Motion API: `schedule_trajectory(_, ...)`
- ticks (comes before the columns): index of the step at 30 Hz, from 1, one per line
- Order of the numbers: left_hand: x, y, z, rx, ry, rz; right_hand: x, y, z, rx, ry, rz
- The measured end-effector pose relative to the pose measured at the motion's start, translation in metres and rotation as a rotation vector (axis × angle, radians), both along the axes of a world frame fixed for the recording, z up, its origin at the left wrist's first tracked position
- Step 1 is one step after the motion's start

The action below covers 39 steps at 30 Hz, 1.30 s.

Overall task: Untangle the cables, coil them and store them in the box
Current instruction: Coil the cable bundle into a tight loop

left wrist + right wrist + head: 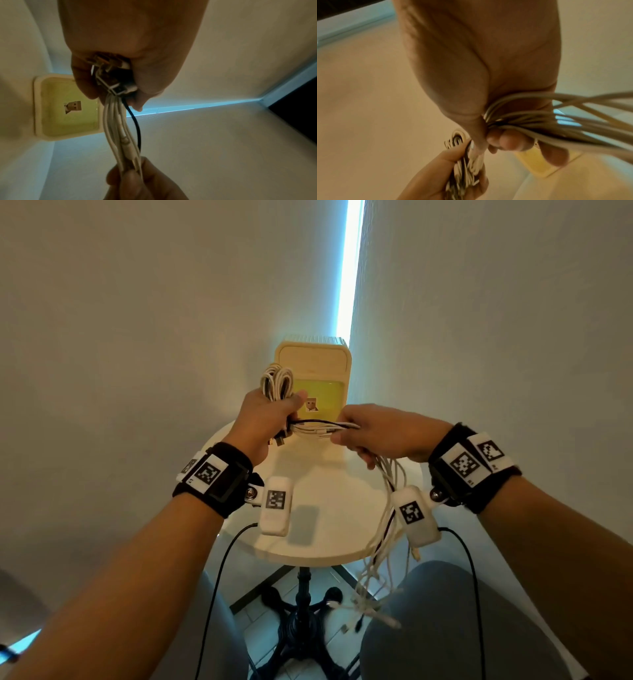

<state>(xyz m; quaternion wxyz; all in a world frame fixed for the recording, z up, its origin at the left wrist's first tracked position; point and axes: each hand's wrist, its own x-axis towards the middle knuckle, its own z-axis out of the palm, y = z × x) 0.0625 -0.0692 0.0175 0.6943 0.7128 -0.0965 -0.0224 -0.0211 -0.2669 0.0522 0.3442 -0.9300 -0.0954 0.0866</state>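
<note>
Gripping the looped bundle of thin white cables [277,383], the left hand [270,416] anchors the coil while the right hand [383,433] pinches the loose strands taut for winding — above the open yellow plastic box [337,392].

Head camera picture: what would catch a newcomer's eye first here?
First, the bundle of cables, mostly white with one black, stretched between the two hands above the small round table. The left hand grips coiled loops and plug ends, while the right hand holds the run, its loose ends trailing down past the table edge. Behind the hands stands the open yellow box, against the wall corner.
</note>
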Motion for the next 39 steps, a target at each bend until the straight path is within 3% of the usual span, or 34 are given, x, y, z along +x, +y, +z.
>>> schedule_trajectory(5,-0.009,0.005,0.004,0.169,-0.029,-0.201,0.002,-0.006,0.017,-0.039,-0.121,-0.051)
schedule_trajectory(13,-0.025,-0.003,0.003,0.200,0.097,-0.516,0.004,0.001,0.029,-0.036,-0.099,-0.037)
schedule_trajectory(19,-0.028,-0.012,0.002,0.144,0.174,-0.377,0.004,0.010,0.024,0.008,-0.124,-0.080)
schedule_trajectory(25,-0.033,-0.007,0.012,-0.031,0.209,-0.431,0.004,0.008,0.026,0.056,-0.183,-0.047)
schedule_trajectory(33,-0.029,-0.001,0.014,-0.083,0.099,-0.325,0.003,-0.003,0.028,-0.042,-0.228,0.052)
schedule_trajectory(39,-0.037,-0.009,0.007,-0.087,0.050,-0.350,0.013,0.012,0.016,0.226,-0.319,-0.126)
